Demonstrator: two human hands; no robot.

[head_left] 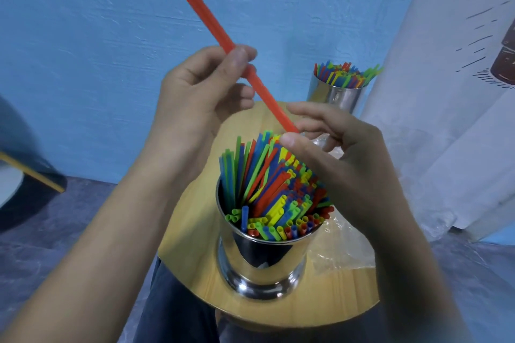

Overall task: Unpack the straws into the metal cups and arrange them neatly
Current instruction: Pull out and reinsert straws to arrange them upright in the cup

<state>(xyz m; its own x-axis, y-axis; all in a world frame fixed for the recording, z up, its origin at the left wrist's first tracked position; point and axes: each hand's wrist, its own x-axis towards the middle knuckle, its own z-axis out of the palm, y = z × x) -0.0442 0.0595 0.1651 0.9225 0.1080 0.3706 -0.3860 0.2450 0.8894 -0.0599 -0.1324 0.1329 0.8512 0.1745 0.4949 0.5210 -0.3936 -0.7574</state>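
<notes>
Around the work: crumpled clear plastic wrap (342, 250) on the tabletop, right of the near metal cup (264, 262), partly hidden behind the right wrist. Second metal cup (331, 97) at the far edge, packed with straws, right beside a white printed curtain (446, 120). Dark blue object (28, 147) with a yellow edge off left, unclear what. Blocking the view: right hand (342, 164) over the far right part of the mixed straws (267, 184) in the near cup.

Red straws (206, 17) - thin bundle, count unclear - tilted up-left above the near cup. Left hand (206, 97) pinching mid-length, thumb and forefinger curled round. Right hand pinching the lower end between thumb and fingertips.

Cups: polished steel, mirror finish, flared base. Straws: thin plastic tubes in red, blue, green, yellow, leaning unevenly in the near cup.

Round pale wood table (192, 245), grey floor (55, 245), rough-painted blue wall (83, 36). Denim-clad leg (178, 312) under the near edge.
</notes>
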